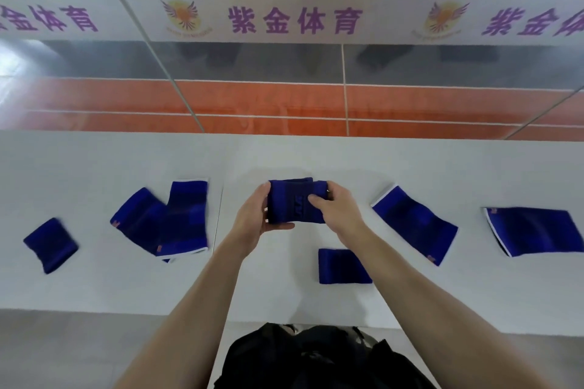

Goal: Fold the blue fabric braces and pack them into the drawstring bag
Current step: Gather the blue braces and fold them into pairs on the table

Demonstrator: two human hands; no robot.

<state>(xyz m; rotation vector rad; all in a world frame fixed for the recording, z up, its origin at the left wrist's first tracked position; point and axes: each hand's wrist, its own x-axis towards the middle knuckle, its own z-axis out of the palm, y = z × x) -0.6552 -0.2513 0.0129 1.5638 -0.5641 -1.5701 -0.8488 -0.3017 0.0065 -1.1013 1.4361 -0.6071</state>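
Fingers (pixel 317 199) of our right hand (pixel 339 211) press the folded brace (pixel 295 202) flat while our left hand (pixel 252 218) cups its other end, keeping the fold tight above the table (pixel 284 155). That dark bag (pixel 316 357), probably the drawstring one, waits below.

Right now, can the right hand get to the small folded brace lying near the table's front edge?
Probably yes. The small folded brace lies bare just below the right hand, nothing between them. But both hands are gripping the held brace, so that has to be released first.
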